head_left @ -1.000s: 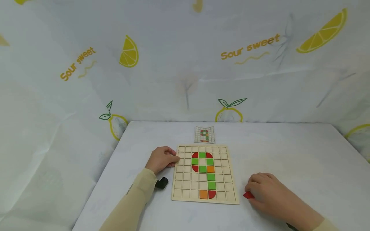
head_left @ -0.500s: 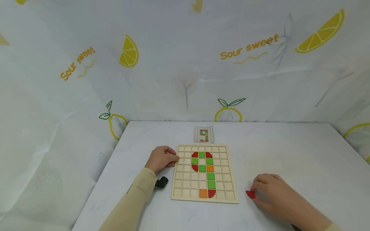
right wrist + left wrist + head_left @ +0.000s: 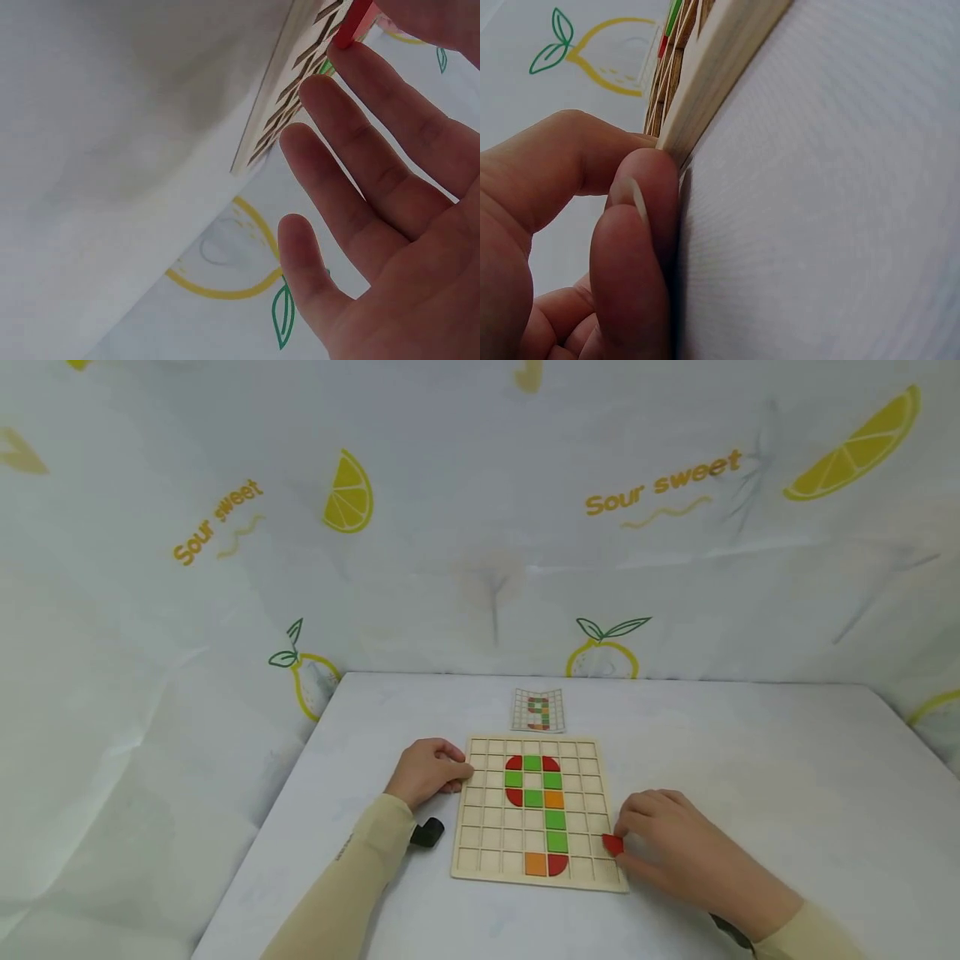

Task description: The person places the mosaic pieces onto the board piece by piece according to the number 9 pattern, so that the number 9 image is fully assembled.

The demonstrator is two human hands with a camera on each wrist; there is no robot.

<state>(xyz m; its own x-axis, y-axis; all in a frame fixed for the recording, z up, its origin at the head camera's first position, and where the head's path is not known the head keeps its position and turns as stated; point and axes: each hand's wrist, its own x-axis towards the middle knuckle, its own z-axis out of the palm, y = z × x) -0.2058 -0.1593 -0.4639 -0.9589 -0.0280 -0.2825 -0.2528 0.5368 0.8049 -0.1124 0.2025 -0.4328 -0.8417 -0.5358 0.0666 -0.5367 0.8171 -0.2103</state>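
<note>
A pale wooden grid board (image 3: 489, 817) lies on the table, with green and orange squares and red quarter-round tiles set in it in the shape of a 9. My left hand (image 3: 426, 772) holds the board's left edge, thumb and fingertips right at the rim in the left wrist view. Between thumb and index finger, my right hand (image 3: 675, 843) pinches a red tile (image 3: 612, 844) over the board's lower right edge. In the right wrist view that red tile (image 3: 354, 24) shows partly, its far end cut off by the frame, while the other fingers stretch out below it.
Behind the board lies a small pattern card (image 3: 537, 711) printed with a similar coloured 9. A black strap end (image 3: 428, 832) sticks out by the left sleeve. A white sheet (image 3: 450, 527) with lemon prints hangs behind the white table (image 3: 720, 735).
My right hand first drew slightly right with the red tile, then moved left and away from me to the board's right edge. The left hand stays at the board's left edge.
</note>
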